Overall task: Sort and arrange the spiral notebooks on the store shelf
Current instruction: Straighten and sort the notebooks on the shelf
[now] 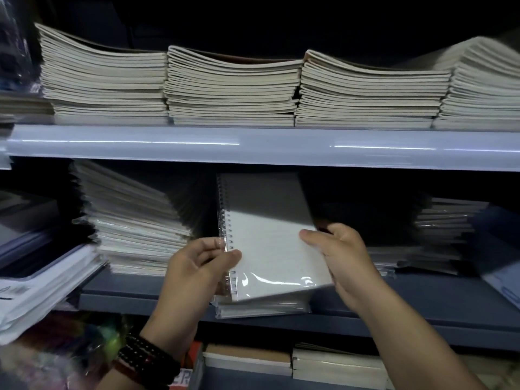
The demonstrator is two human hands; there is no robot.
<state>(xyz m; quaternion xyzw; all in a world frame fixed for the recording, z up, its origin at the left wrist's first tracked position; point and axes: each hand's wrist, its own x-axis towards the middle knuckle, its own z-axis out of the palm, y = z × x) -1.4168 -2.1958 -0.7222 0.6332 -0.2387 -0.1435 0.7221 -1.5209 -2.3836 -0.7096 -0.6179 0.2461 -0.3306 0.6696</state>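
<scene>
A plastic-wrapped white spiral notebook [270, 249] is tilted up over a short pile of wrapped notebooks [261, 306] on the middle shelf [422, 322]. My left hand [199, 266] pinches its spiral edge at the left, thumb on the cover. On the right edge my right hand [337, 254] grips it, thumb on top and fingers behind. Its upper half reaches into the dark of the shelf bay. A tall pile of wrapped notebooks [135, 226] stands to the left, and a lower pile [441, 229] to the right.
The upper shelf [253, 147] carries several stacks of pale notebooks [233, 88] side by side. Loose booklets and papers [36, 280] slope at the far left. Below the middle shelf lie more notebook stacks [247, 358]. A blue item [501, 266] leans at the far right.
</scene>
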